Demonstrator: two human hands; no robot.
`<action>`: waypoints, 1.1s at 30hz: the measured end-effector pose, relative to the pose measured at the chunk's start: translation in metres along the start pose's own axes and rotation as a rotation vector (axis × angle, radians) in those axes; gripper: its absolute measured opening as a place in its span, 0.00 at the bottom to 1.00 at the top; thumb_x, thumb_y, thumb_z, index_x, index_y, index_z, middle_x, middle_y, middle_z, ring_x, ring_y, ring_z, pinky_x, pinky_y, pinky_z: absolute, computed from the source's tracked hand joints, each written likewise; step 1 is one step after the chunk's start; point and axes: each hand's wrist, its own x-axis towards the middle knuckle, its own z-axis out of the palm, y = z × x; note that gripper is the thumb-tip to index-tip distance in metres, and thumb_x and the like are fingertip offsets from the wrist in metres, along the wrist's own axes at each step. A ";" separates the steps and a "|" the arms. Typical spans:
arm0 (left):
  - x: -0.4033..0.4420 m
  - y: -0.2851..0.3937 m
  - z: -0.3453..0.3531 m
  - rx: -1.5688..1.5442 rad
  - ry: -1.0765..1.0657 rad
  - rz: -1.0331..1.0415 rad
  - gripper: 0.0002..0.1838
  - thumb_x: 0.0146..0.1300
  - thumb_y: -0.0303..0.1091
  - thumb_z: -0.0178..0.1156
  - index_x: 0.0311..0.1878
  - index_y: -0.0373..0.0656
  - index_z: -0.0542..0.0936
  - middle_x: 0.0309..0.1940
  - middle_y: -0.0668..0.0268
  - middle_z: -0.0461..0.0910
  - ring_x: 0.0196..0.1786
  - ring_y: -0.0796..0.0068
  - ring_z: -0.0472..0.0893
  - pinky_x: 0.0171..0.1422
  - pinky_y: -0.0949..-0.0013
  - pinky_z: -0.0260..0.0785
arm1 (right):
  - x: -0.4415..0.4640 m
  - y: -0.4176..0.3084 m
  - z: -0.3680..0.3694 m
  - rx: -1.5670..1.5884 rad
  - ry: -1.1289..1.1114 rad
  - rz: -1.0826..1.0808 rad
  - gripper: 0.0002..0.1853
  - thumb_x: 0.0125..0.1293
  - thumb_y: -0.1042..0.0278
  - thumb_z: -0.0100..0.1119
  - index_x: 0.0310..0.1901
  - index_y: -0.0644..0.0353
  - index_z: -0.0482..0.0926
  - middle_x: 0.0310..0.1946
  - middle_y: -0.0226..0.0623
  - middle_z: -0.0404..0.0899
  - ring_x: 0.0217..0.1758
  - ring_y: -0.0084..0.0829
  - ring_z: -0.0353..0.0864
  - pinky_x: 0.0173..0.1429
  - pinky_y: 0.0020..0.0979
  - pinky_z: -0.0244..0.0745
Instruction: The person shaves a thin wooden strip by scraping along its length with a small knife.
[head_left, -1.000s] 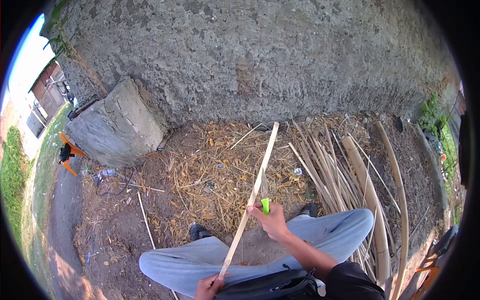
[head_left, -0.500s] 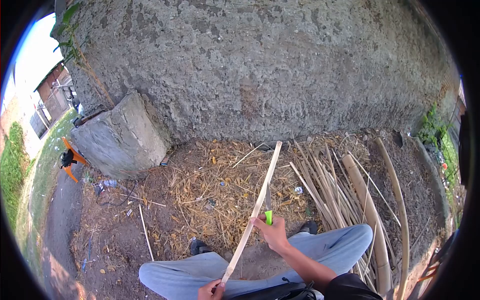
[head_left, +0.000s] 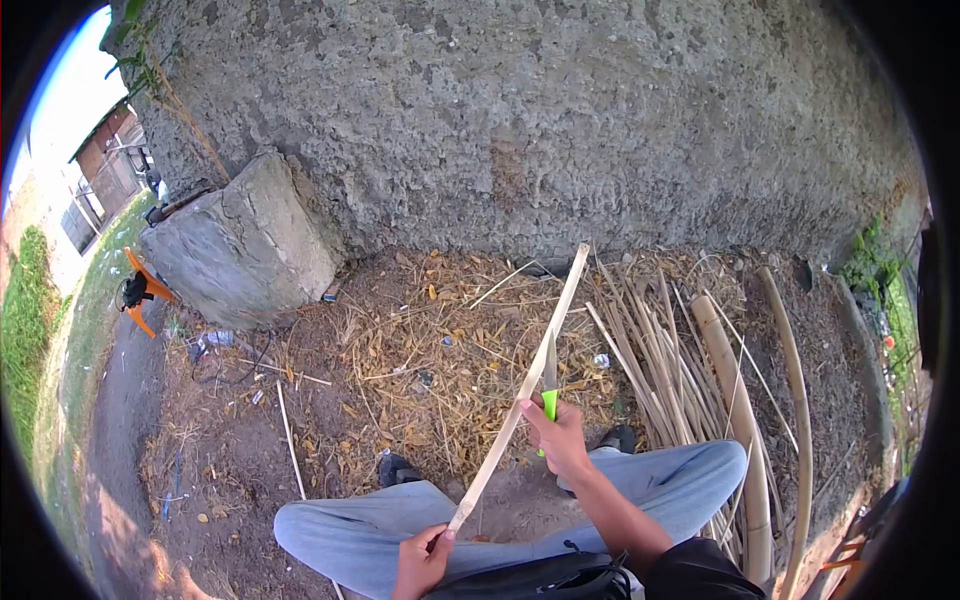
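A long, pale bamboo strip (head_left: 508, 432) slants from my lap up toward the wall. Its lower end is pinched in my left hand (head_left: 424, 562), between thumb and fingers. My right hand (head_left: 558, 440) is wrapped round the green handle of a knife (head_left: 549, 402), and its thumb lies against the strip. The knife's blade points away from me, close beside the strip's right edge; whether it touches the wood I cannot tell. Both hands are above my legs, in grey-blue trousers (head_left: 375, 535).
Split bamboo strips (head_left: 650, 365) lie piled at the right beside a thick bamboo pole (head_left: 728, 375) and a thinner curved pole (head_left: 790, 400). A rough wall (head_left: 520, 130) stands ahead, with a concrete block (head_left: 245, 245) at left. Dry leaves cover the ground.
Both hands have moved up in the view, carrying the bamboo strip and knife away from me and slightly right. More of my left hand shows. The grips look the same.
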 end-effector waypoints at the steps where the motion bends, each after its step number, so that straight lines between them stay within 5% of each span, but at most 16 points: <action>1: 0.004 0.015 -0.001 -0.072 -0.026 -0.019 0.14 0.75 0.36 0.56 0.53 0.35 0.82 0.22 0.70 0.75 0.25 0.80 0.72 0.29 0.72 0.65 | 0.000 0.000 0.001 -0.269 0.027 -0.111 0.12 0.71 0.65 0.64 0.46 0.66 0.81 0.18 0.22 0.71 0.18 0.14 0.63 0.22 0.24 0.55; 2: 0.008 0.028 -0.002 -0.146 -0.051 -0.039 0.13 0.77 0.32 0.55 0.50 0.31 0.82 0.21 0.75 0.70 0.22 0.88 0.65 0.25 0.78 0.59 | -0.001 0.000 0.002 -0.539 0.050 -0.223 0.14 0.72 0.64 0.63 0.50 0.67 0.82 0.19 0.25 0.74 0.19 0.16 0.68 0.23 0.26 0.60; 5: 0.025 0.038 0.000 -0.461 -0.128 -0.239 0.12 0.77 0.33 0.54 0.48 0.32 0.82 0.22 0.73 0.72 0.22 0.88 0.68 0.25 0.79 0.61 | -0.016 0.007 0.002 -0.764 -0.013 -0.449 0.18 0.72 0.64 0.60 0.57 0.68 0.80 0.23 0.35 0.80 0.23 0.25 0.76 0.28 0.31 0.69; 9: 0.049 0.051 0.006 -0.482 -0.138 -0.225 0.12 0.78 0.32 0.52 0.48 0.32 0.79 0.23 0.71 0.75 0.21 0.87 0.70 0.25 0.78 0.62 | -0.050 0.001 0.005 -1.134 -0.125 -0.542 0.19 0.70 0.64 0.61 0.58 0.64 0.80 0.29 0.43 0.81 0.24 0.41 0.81 0.30 0.39 0.75; 13: 0.060 0.065 0.016 -0.421 -0.086 -0.197 0.11 0.78 0.32 0.50 0.49 0.32 0.77 0.24 0.70 0.76 0.21 0.86 0.70 0.25 0.77 0.63 | -0.058 0.002 -0.001 -1.185 -0.159 -0.619 0.17 0.69 0.69 0.63 0.58 0.63 0.81 0.25 0.42 0.80 0.20 0.33 0.77 0.26 0.34 0.71; 19: 0.070 0.047 0.033 -0.319 -0.068 -0.023 0.09 0.78 0.31 0.49 0.48 0.35 0.76 0.23 0.71 0.75 0.22 0.87 0.70 0.25 0.77 0.63 | -0.052 0.006 -0.007 -1.221 -0.201 -0.733 0.17 0.65 0.67 0.69 0.54 0.63 0.84 0.29 0.43 0.83 0.23 0.38 0.82 0.27 0.35 0.76; 21: 0.072 0.045 0.034 -0.244 -0.104 0.030 0.10 0.78 0.31 0.49 0.49 0.36 0.77 0.23 0.72 0.75 0.22 0.87 0.69 0.24 0.78 0.63 | -0.050 0.009 -0.007 -1.220 -0.178 -0.739 0.17 0.66 0.60 0.68 0.52 0.61 0.84 0.30 0.40 0.85 0.25 0.41 0.84 0.27 0.38 0.78; 26: 0.069 0.064 0.036 -0.539 -0.150 -0.124 0.09 0.78 0.31 0.47 0.45 0.35 0.73 0.29 0.70 0.76 0.23 0.84 0.72 0.26 0.76 0.64 | -0.046 0.015 -0.009 -1.187 -0.159 -0.792 0.15 0.65 0.59 0.69 0.48 0.61 0.85 0.30 0.39 0.85 0.26 0.40 0.85 0.27 0.38 0.78; 33: 0.077 0.043 0.037 -0.416 -0.283 -0.119 0.12 0.80 0.35 0.47 0.46 0.35 0.74 0.31 0.68 0.77 0.26 0.81 0.75 0.32 0.73 0.70 | -0.046 0.014 -0.003 -1.310 -0.176 -0.910 0.14 0.64 0.55 0.69 0.42 0.57 0.85 0.26 0.32 0.81 0.19 0.37 0.81 0.20 0.38 0.74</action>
